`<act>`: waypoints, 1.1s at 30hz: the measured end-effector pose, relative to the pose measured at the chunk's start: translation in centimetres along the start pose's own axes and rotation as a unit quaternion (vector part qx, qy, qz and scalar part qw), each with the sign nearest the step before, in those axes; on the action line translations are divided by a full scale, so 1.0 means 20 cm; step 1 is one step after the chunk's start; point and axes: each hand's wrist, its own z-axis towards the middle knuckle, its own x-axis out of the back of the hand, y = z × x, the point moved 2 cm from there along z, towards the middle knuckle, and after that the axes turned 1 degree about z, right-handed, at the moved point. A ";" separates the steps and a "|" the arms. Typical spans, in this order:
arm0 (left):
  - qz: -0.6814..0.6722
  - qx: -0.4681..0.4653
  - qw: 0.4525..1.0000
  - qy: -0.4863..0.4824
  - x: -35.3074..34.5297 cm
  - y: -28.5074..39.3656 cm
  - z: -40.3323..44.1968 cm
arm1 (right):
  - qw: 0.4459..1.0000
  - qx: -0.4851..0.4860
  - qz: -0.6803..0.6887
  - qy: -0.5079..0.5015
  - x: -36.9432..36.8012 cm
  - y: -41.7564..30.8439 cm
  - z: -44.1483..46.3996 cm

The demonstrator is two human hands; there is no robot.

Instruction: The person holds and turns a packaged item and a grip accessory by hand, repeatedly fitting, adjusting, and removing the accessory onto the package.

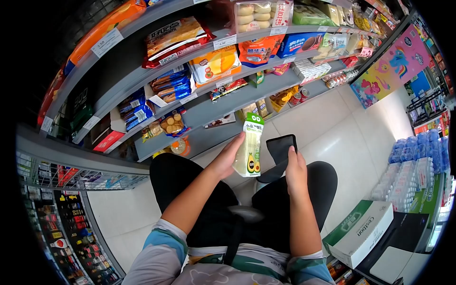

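Observation:
My left hand (229, 156) is closed around the side of a pale green and white snack package (254, 147), held upright over my lap. Its front carries a cartoon avocado, and its green top has two round eyes. To the right, my right hand (297, 173) grips a black smartphone (281, 148) by its edge, thumb on top. The phone's screen looks dark. Package and phone are apart from each other. Beyond them, the lowest shelf (197, 137) holds a few packs, including a yellow packet (285, 96).
Tiered shelves of packaged snacks curve across the front, with an orange bag (214, 65) and blue biscuit packs (172, 85). A Cestbon carton (358, 232) stands at lower right, near shrink-wrapped water bottles (403, 183). A wire basket (71, 173) is at left. Tiled floor (327, 128) lies between.

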 end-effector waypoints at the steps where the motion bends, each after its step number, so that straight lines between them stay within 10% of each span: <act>1: 0.011 0.007 1.000 0.001 -0.02 0.00 0.00 | 0.999 0.004 0.015 -0.032 -0.01 0.00 -0.01; 21: 0.004 -0.016 1.000 0.020 0.03 -0.01 0.01 | 0.974 0.097 -0.069 -0.192 -0.14 0.04 -0.08; 27: -0.037 -0.063 0.996 0.051 0.10 -0.02 0.06 | 0.854 0.378 -0.230 -0.272 -0.20 -0.01 -0.17; 33: -0.002 -0.026 0.998 0.048 0.15 -0.06 0.08 | 0.842 0.382 -0.228 -0.304 -0.25 0.01 -0.15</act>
